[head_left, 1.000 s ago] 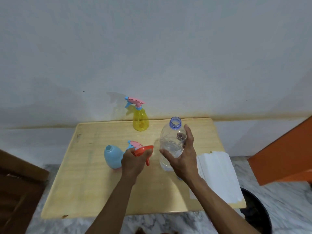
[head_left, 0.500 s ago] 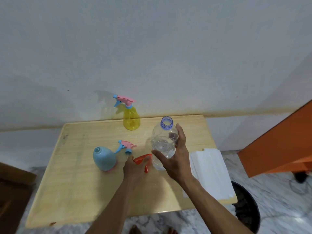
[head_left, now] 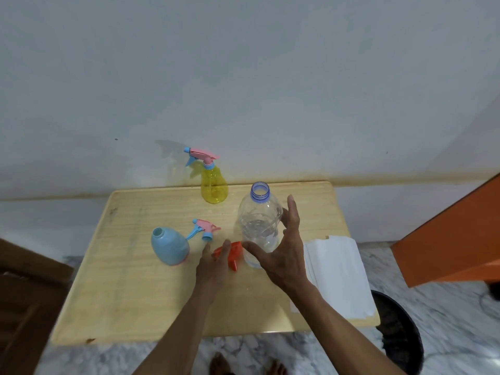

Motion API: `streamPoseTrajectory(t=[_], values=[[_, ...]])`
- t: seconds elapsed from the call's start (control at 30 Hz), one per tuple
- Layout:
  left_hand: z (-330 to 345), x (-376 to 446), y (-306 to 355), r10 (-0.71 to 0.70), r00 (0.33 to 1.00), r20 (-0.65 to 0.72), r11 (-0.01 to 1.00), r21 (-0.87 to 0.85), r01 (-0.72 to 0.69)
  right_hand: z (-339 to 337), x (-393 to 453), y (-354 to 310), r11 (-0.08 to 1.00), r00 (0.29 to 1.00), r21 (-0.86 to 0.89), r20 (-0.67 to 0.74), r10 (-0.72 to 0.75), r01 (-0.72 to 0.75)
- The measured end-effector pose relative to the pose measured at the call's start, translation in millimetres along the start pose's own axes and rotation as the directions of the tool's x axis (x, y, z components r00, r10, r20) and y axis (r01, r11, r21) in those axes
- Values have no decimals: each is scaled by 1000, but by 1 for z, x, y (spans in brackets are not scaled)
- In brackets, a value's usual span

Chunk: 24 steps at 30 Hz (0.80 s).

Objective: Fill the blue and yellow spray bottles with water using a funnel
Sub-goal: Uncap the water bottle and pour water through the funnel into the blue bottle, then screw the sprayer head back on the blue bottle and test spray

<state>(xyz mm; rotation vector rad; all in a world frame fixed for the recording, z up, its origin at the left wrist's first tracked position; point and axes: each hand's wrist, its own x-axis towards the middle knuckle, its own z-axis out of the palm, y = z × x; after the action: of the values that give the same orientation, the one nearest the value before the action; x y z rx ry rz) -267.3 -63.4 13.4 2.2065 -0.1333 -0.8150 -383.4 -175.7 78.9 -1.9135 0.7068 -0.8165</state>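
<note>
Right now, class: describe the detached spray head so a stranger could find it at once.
Start at the wooden table against the wall. Near its middle, the spray head lies between the open blue bottle and the orange funnel. It alone is pink and blue and on no bottle.

Both forearms (head_left: 184, 315) bare, unsleeved (feet (head_left: 220, 362) bare too).
</note>
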Motion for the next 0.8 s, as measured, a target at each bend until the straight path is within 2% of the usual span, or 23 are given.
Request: streamPoseTrajectory(t=[0.1, 0.2, 0.3, 0.5, 0.6, 0.7, 0.8], values=[[1, -7, 1, -41, 997, -62, 998, 45, 44, -3, -13, 7, 999, 992, -48, -123, -8, 2], [-3, -21, -6, 9, 981, -196, 1000, -7, -11, -6, -33, 5, 998, 973, -53, -228, -27, 16], [-13, -32, -21, 55, 959, -277, 997, -44, -69, 1, -50, -1, 1000, 992, -21, -128, 2, -5], [-51, -42, -50, 10, 913, -408, 993, -104, -58, 47, -48, -14, 1000, 989, -11, 147, 30, -28], [-76, -28, -64, 2, 893, -451, 994, -97, -51, 75, -28, -23, 989, 958, -118, 263, 119, -90], [-100, -7, -76, 65, 880, -471, 992, -67, -109, 105, 4, -36, 966, 943, -231, 278, 183, -120], [-118, 17, -83, 153, 894, -420, 983, -28, -181, 136, 41, -37, 882, 890, -456, 343, 299, -120]])
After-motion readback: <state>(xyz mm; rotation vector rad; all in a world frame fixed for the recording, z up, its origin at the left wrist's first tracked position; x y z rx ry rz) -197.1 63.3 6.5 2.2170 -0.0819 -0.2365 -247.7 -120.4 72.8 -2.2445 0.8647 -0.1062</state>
